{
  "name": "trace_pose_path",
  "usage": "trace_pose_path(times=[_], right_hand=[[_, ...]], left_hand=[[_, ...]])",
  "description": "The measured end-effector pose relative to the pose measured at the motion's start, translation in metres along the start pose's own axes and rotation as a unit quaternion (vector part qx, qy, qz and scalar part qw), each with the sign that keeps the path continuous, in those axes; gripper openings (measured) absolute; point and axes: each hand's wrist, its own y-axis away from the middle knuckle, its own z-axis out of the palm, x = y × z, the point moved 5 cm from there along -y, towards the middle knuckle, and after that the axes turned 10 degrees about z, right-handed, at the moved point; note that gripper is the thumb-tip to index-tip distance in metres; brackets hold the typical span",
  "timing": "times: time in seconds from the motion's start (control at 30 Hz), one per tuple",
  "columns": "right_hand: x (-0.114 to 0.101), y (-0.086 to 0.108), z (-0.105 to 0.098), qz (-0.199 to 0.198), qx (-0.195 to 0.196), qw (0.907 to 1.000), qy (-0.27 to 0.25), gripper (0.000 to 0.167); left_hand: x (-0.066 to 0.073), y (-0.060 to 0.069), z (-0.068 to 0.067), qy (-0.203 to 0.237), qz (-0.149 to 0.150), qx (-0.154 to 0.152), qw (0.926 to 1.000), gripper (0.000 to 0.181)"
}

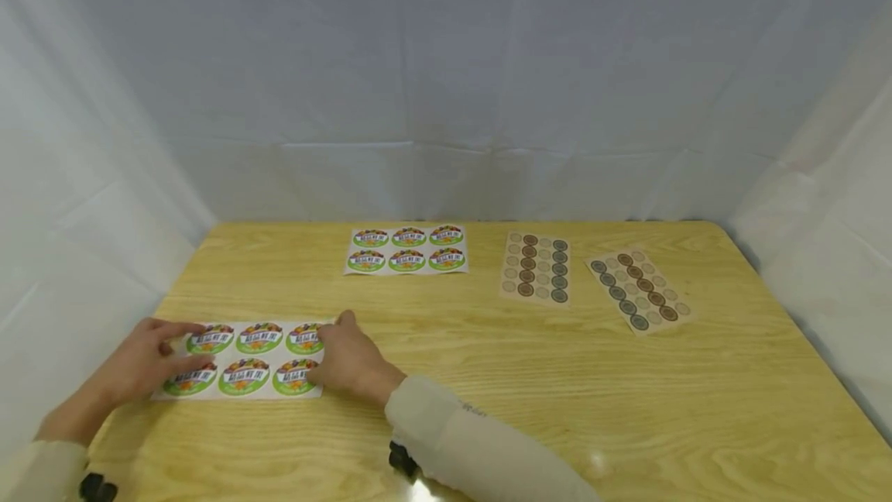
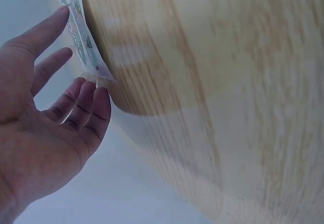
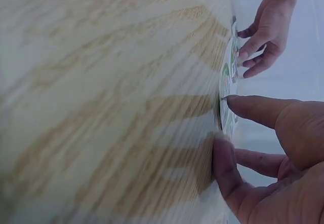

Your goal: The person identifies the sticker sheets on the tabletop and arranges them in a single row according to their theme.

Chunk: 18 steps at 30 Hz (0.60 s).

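A white sheet of oval fruit stickers (image 1: 266,390), green with colourful fruit along the top, lies at the table's left front. My left hand (image 1: 142,362) is at its left end, thumb and forefinger extended onto the stickers. In the left wrist view, the other fingers of that hand (image 2: 61,102) bend loosely near the sheet's corner (image 2: 96,62). My right hand (image 1: 355,359) touches the right end. From the right wrist, the right thumb (image 3: 253,107) rests on the sheet (image 3: 225,82), while a fingertip (image 3: 223,155) meets the table beside its edge.
A matching sticker sheet (image 1: 407,249) lies at the back middle of the wooden table (image 1: 557,393). To its right are two beige sheets of small round stickers, one nearly straight (image 1: 543,262) and one slanted (image 1: 637,289). White sheeting (image 1: 460,84) hangs behind and at both sides.
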Motion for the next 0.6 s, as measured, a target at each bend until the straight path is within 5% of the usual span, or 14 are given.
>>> trace_pose_path(times=[0.3, 0.6], right_hand=[[-0.0014, 0.0053, -0.0013, -0.019, 0.030, 0.9946, 0.098, 0.048], [0.0022, 0.0058, -0.0036, -0.019, -0.001, 0.9984, 0.053, 0.055]], left_hand=[[0.0009, 0.0010, -0.0009, -0.015, -0.008, 0.009, 0.9998, 0.064], [0.0094, 0.0037, -0.0014, -0.089, 0.007, -0.006, 0.9960, 0.059]])
